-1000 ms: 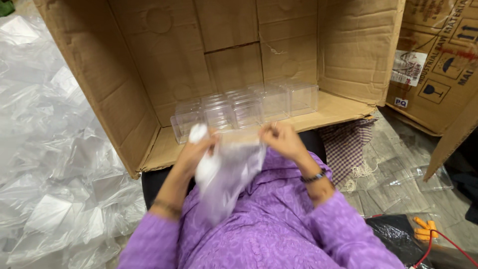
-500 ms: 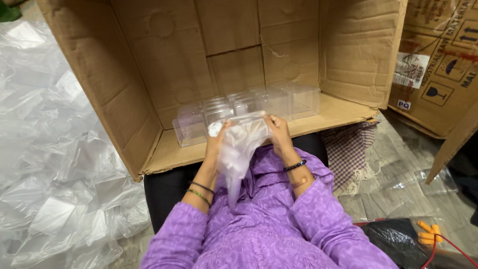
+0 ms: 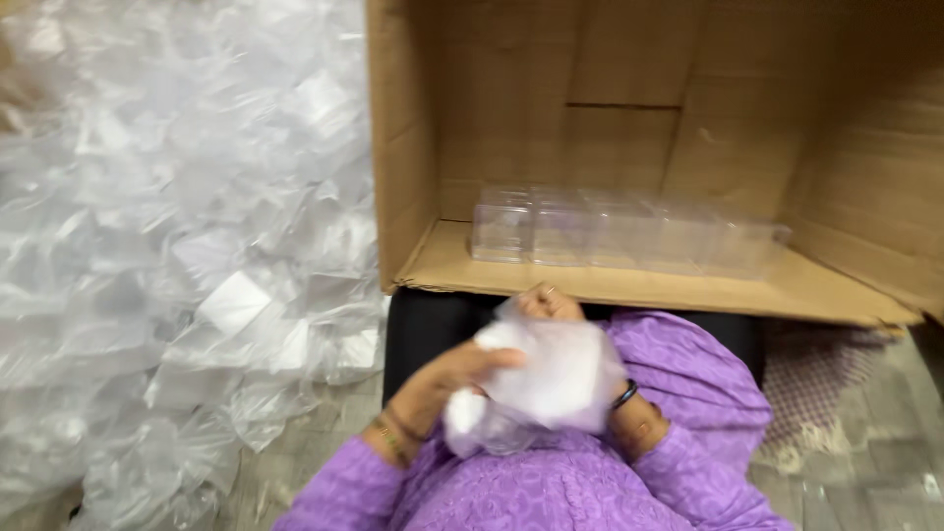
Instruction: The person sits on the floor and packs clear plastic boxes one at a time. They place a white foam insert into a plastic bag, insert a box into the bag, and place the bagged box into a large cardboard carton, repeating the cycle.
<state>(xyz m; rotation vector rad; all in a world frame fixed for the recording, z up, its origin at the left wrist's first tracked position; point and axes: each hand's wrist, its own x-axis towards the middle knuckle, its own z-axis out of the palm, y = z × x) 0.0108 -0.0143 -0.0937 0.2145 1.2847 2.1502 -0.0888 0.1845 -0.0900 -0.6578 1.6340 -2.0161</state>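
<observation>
Held a crumpled clear plastic bag (image 3: 551,379) just in front of the open cardboard box (image 3: 678,118), low against the purple-sleeved lap. Left hand (image 3: 462,369) closed its grip on the bag's near left edge, fingers folded over the film. Right hand (image 3: 549,300) mostly hidden behind the bag; only the knuckles showed above its top edge, pinched together on the plastic, closest to the box's front flap. Wore a dark bangle (image 3: 625,395) on the right wrist, below and to the right of the bag, and thin bangles (image 3: 393,440) on the left wrist. Blurred by motion, so could not tell whether anything sat inside the bag.

Lay on its side, that box, mouth open toward the hands, lower flap flat. Inside it, along the back of the lower wall, stood a row of clear plastic containers (image 3: 619,231), side by side and touching. Left of the box spread a large heap of loose clear plastic bags (image 3: 187,265) over the floor. Right of the box, beneath its flap, showed a patch of checked cloth (image 3: 816,383).
</observation>
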